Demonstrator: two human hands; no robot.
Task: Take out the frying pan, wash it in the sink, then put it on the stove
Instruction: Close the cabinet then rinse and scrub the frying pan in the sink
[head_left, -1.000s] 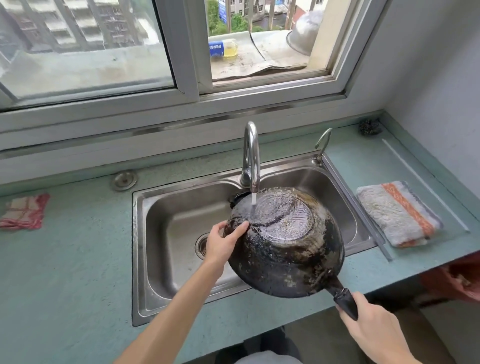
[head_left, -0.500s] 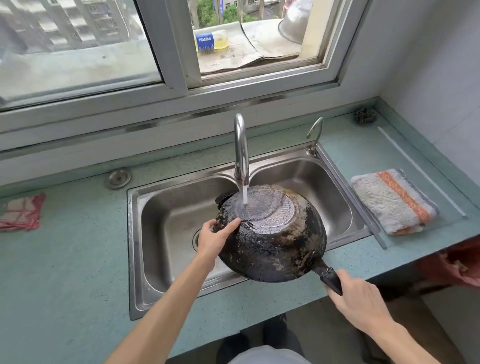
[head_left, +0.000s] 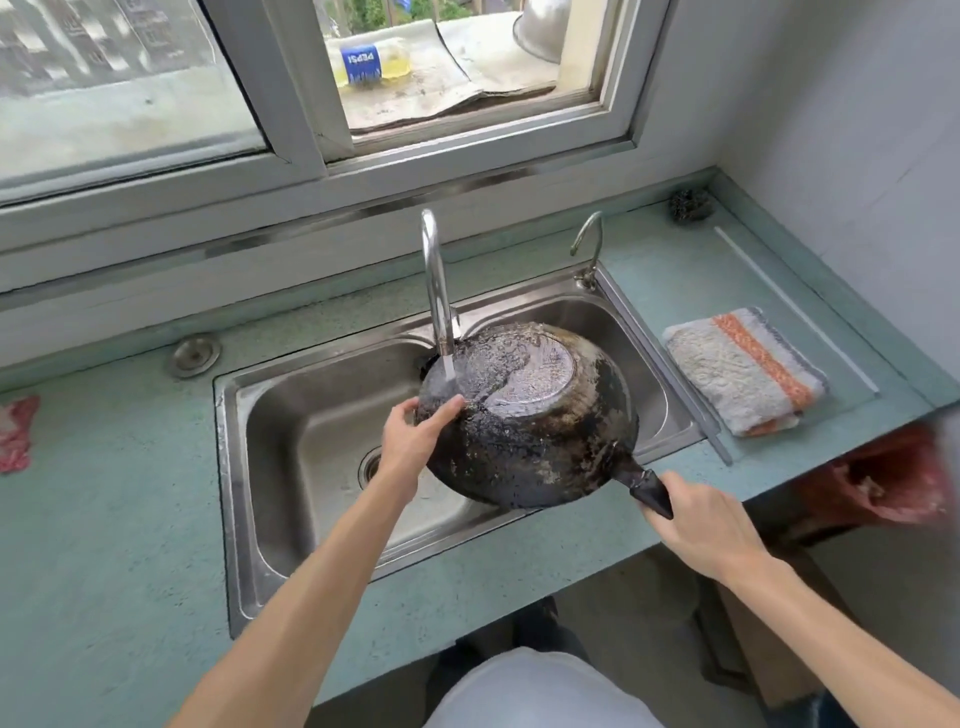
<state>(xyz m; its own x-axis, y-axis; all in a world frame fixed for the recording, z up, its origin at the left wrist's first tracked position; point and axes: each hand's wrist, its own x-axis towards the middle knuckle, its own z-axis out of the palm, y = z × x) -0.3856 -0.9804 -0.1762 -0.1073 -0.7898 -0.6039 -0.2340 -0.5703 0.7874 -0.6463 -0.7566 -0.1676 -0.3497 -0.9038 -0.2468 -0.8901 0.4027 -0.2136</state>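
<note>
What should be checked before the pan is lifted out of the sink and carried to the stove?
1. Right hand closed on the handle: ok.
2. Left hand steadying the frying pan at its edge: ok.
3. Faucet turned off: not ok, water is running onto the pan's underside.
4. Underside clean: not ok, dark crust is visible.
5. Inside of pan rinsed: cannot tell, it faces away.
6. Stove free to receive it: cannot tell, out of view.
</note>
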